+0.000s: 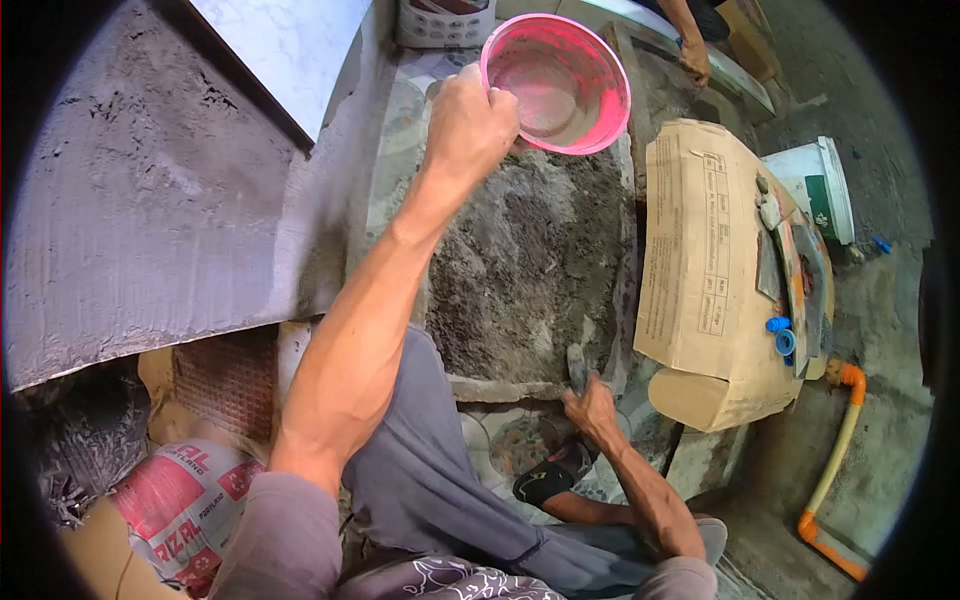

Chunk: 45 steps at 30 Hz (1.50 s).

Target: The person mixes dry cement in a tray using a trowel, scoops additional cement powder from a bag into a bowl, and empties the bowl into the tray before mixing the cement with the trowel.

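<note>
My left hand is closed on the rim of a pink plastic bucket, up at the far end of a grey mortar mix. The bucket tilts toward me, and its inside is smeared with grey residue. Low in the view, my right hand is wrapped round a grey, mortar-coated trowel, whose end rests at the near edge of the mix. Its handle is hidden by my fingers. The mix looks crumbly and lies spread in a shallow tray or board with a pale rim.
Flattened cardboard on the right carries several tools and blue plastic fittings. Behind it lies a white bucket. Another person's hand is at the top right. A cement bag is at lower left, an orange-jointed pipe at right.
</note>
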### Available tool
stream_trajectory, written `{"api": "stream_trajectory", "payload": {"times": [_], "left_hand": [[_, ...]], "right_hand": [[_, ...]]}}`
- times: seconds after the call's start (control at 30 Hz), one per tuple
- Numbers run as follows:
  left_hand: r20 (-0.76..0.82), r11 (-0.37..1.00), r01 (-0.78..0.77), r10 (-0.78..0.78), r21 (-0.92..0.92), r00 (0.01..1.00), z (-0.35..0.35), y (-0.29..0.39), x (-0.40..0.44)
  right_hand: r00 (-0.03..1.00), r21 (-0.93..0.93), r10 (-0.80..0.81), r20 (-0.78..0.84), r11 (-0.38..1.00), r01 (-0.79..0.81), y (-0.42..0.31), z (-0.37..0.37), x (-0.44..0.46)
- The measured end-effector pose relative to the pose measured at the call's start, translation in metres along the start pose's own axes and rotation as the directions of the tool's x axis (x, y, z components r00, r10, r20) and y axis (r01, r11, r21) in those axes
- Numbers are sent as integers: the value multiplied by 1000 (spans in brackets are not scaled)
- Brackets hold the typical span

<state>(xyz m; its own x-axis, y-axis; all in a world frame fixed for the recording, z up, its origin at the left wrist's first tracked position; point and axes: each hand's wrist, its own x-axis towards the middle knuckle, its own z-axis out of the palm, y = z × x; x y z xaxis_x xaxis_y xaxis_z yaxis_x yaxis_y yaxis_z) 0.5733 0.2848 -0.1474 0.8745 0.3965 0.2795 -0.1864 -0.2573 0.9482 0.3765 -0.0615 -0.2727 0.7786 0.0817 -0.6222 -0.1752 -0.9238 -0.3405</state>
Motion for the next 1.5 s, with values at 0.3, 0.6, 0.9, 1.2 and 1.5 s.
{"api": "stream_trajectory", "payload": {"times": [0.3,0.6,0.9,1.2,1.5], "left_hand": [[-26,974,-107,114,199,993,-25,-10,-4],[-71,999,1,3,52,997,-24,10,-3],[-100,984,-115,129,135,987,-28,1,6],[-47,987,-90,97,136,994,-35,12,-7],[-89,968,-129,151,213,985,-40,-4,-8]], "right_hand": [[997,668,-55,58,744,2,-94,-8,144],[823,707,-373,427,-430,-562,-133,-67,167],[950,77,8,313,996,-33,-75,-171,10],[951,-276,-49,306,951,138,-13,-44,12],[966,465,-220,139,875,132,-80,49,107]]}}
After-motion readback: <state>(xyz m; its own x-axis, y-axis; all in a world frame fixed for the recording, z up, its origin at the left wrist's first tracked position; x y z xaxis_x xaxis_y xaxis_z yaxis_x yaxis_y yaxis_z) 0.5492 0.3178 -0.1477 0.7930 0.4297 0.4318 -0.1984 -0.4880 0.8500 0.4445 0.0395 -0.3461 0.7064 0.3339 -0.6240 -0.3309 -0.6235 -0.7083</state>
